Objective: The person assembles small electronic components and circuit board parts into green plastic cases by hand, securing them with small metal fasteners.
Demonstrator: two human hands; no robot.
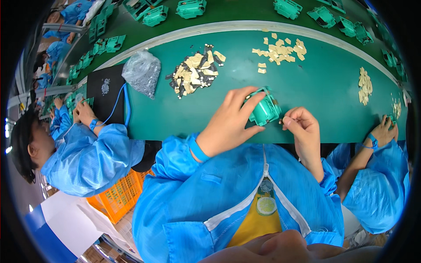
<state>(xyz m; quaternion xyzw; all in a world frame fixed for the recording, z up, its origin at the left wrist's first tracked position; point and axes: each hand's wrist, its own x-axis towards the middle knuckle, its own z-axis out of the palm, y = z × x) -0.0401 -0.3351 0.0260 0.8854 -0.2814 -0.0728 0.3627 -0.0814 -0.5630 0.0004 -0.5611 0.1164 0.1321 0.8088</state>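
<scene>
A green plastic housing [265, 110] is held over the front part of the green tabletop by my left hand [229, 120], with fingers across its top and the thumb at its lower edge. Just right of the housing, my right hand [303, 131] has thumb and index finger pinched on a small dark piece [281, 121], too small to name and apart from the housing. Beyond my hands lies a pile of black parts with cream-coloured pieces [195, 72]. To its right, small cream-coloured pieces [280, 51] are scattered.
A clear bag of small grey parts [142, 72] lies beside a black mat [105, 92] with a blue coiled cord [127, 105]. Behind a pale rail, green housings [191, 8] line a belt. Co-workers sit left [92, 158] and right [377, 175]. An orange crate [117, 197] stands lower left.
</scene>
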